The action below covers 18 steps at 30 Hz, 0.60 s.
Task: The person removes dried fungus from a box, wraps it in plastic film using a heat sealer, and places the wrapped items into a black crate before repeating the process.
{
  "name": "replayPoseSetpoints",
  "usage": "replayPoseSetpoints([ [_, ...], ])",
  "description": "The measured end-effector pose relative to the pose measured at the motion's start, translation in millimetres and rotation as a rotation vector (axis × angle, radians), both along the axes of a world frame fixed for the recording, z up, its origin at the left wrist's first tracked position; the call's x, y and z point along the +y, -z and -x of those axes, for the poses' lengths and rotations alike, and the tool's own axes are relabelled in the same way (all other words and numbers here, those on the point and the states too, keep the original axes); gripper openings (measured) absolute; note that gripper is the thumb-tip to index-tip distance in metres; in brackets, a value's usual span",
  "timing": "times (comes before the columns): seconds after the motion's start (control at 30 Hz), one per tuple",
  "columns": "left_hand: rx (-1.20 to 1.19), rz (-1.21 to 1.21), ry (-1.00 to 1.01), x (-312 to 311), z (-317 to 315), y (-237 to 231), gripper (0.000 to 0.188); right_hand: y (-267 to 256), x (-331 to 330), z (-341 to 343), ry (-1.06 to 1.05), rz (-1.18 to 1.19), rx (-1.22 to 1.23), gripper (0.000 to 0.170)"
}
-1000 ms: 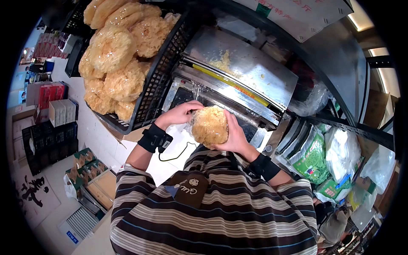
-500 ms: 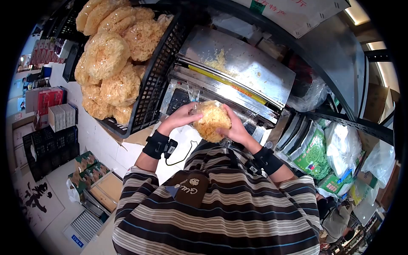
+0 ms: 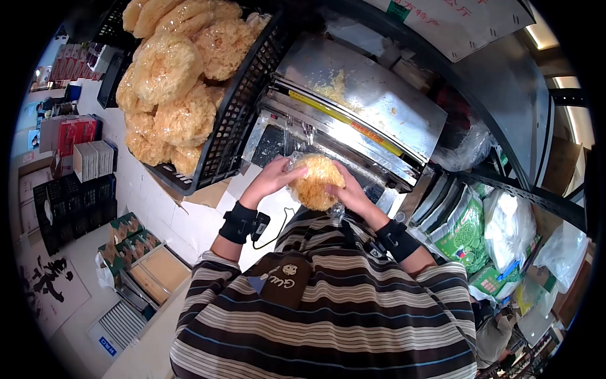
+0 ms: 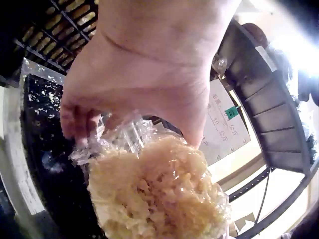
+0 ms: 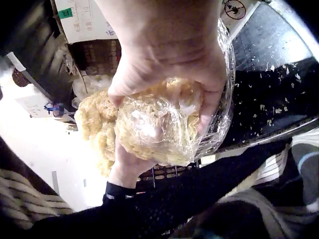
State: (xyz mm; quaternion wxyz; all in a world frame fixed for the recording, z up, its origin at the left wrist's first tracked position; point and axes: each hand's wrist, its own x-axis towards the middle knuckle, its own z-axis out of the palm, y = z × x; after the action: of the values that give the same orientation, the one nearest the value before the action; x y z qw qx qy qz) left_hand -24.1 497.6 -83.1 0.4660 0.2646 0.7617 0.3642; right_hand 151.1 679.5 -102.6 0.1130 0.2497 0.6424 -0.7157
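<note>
A dried snow fungus [image 3: 317,181], pale yellow, frilly and round, is held between both hands before the torso. Clear plastic film [image 5: 159,117] covers it, gathered and crinkled on one side. My left hand [image 3: 271,179] grips its left side, thumb on top; in the left wrist view the curled fingers of the left hand [image 4: 144,84] hold bunched film [image 4: 134,137]. On the opposite side, my right hand [image 3: 355,194] wraps round the fungus with its thumb over the top. From the right wrist, the right hand [image 5: 167,64] spans the wrapped bundle, with loose film beyond its fingers.
Just ahead stands a metal film-wrapping machine [image 3: 372,104] with pale crumbs on its top. At left, a black plastic crate [image 3: 228,126] is heaped with wrapped fungus [image 3: 167,66]. Green bags [image 3: 464,237] lie at right, and a black shelf frame [image 3: 505,148] rises behind them.
The fungus has been turned in the hands, from its browner side to a paler one. My left hand has shifted from the film at its edge to gripping its side, thumb on top.
</note>
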Motion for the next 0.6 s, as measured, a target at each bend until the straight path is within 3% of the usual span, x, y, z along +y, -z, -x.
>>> replayPoseSetpoints([
  [0.03, 0.366, 0.080, 0.026, -2, -2, 5, 0.069, -2, 2, 2, 0.002, -0.003, -0.019, 0.091],
  [0.07, 0.340, 0.071, -0.103, -10, -7, 8, 0.082, -4, 2, 3, 0.007, 0.020, 0.001, 0.089],
  [0.1, 0.340, 0.070, -0.100, -16, -16, 11, 0.082, 1, 2, 2, 0.009, 0.019, 0.000, 0.089],
  [0.17, -0.001, -0.052, -0.571, -33, -39, 25, 0.094, 14, 1, 1, 0.073, 0.088, -0.018, 0.089],
  [0.23, -0.458, -0.098, -0.763, -41, -63, 31, 0.107, 14, 0, 2, 0.051, 0.072, -0.030, 0.092],
  [0.33, -0.659, -0.210, -0.778, -18, -102, 24, 0.092, 28, -6, 2, 0.068, 0.008, 0.058, 0.100],
  [0.4, -0.605, -0.566, -0.872, 12, -117, 8, 0.082, 39, -6, 4, 0.097, 0.063, 0.056, 0.103],
  [0.5, -0.594, -0.636, -1.037, 34, -123, 17, 0.068, 42, -3, 2, 0.117, 0.133, 0.078, 0.107],
  [0.6, -0.540, -0.628, -1.025, 29, -126, 23, 0.067, 22, 2, 3, -0.005, 0.007, 0.089, 0.104],
])
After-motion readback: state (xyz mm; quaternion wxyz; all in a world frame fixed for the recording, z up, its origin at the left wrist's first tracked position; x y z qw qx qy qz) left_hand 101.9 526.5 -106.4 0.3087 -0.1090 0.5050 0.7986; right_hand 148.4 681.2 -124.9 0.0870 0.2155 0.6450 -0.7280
